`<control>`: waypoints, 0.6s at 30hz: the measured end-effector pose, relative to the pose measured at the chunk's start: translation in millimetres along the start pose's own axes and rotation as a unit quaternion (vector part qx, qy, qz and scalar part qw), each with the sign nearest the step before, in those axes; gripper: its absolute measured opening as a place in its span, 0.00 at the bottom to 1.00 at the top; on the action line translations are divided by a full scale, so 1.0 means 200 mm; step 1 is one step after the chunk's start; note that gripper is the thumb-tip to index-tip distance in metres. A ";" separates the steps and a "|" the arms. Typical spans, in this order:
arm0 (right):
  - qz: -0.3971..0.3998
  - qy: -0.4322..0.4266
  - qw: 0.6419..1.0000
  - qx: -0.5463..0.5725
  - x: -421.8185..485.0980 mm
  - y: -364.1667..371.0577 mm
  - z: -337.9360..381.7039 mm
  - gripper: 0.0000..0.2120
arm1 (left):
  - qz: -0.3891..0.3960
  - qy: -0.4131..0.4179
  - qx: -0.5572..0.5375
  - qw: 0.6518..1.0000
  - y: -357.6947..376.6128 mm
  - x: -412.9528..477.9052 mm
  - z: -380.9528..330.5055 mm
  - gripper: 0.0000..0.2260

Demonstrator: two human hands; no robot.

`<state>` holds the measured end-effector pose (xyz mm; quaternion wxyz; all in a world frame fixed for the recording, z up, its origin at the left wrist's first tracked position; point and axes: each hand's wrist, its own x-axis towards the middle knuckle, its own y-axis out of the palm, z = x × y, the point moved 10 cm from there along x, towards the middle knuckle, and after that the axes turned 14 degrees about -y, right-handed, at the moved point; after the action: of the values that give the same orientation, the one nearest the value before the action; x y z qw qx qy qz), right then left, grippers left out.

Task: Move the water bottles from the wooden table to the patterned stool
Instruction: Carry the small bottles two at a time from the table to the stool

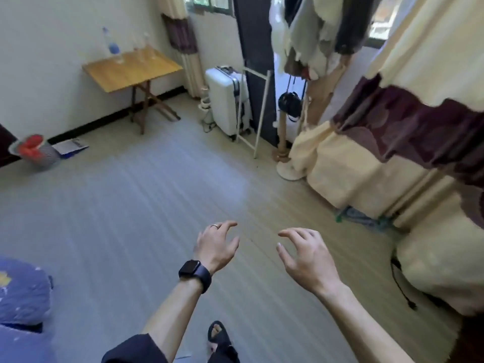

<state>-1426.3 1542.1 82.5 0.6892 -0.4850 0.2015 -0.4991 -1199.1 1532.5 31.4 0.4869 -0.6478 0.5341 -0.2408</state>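
Clear plastic water bottles [113, 47], one blue-labelled, stand at the back of the small wooden folding desk [131, 73] against the far wall, well apart from us. Our left hand [216, 247] and right hand [305, 255] hover empty, fingers loosely spread, probably free to collect them.

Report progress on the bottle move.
Done: nothing visible; the water bottles stand on the wooden table across the room. In hand: nothing; the left hand and right hand are both empty, fingers loosely curled. Left: all the carrying, every bottle.
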 end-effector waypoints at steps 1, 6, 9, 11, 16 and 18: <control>0.003 -0.026 1.000 -0.003 0.13 0.03 0.09 0.13 | -0.021 -0.018 -0.014 1.000 -0.10 0.06 0.08 0.19; 0.003 -0.106 0.994 -0.012 0.69 0.11 0.48 0.15 | -0.083 -0.057 -0.039 0.994 -0.57 0.37 0.38 0.18; 0.004 -0.137 0.991 -0.012 1.00 0.14 0.67 0.17 | -0.122 -0.058 -0.041 0.990 -0.89 0.57 0.49 0.18; 0.002 -0.157 0.987 -0.017 1.21 0.14 0.80 0.17 | -0.153 -0.053 -0.040 0.986 -1.12 0.70 0.55 0.18; -0.020 -0.209 0.977 -0.032 1.75 0.07 1.08 0.19 | -0.216 -0.044 -0.054 0.974 -1.68 1.03 0.63 0.18; -0.043 -0.224 0.973 -0.031 1.98 0.03 1.17 0.19 | -0.241 -0.033 -0.058 0.968 -1.88 1.16 0.64 0.18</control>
<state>-1078.3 1302.3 264.3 0.6795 -0.6140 0.0362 -0.4000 -848.2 1348.0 264.2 0.3941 -0.7919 0.3589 -0.2980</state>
